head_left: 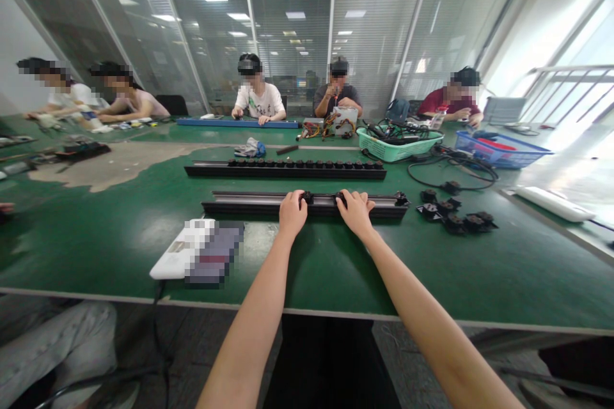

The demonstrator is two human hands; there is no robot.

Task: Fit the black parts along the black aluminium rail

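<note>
Two bare hands are working at a long black rail (244,207), which is lying crosswise on the green worktop (336,281), set back from the near edge. The left hand (292,209) is grasping a small black block (307,197) on the rail, its fingers and thumb closing about it. The right hand (355,208) is pinching a second black block (341,198), and a short stretch of rail is showing between the two. One more dark piece (401,198) is sitting at the rail's right end. Beyond, towards the far edge, another black rail (206,171) is lying nearly parallel, carrying a row of blocks (307,165). Loose black parts (469,222) are lying in a cluster between the near rail and the worktop's right edge. Closer to the near edge, at the left, a white device (163,268) is lying against a dark flat object (206,276), both partly blurred. A green basket (403,151) and a blue basket (522,156) are standing towards the far right corner. Co-workers (261,102) are sitting along the far edge.
</note>
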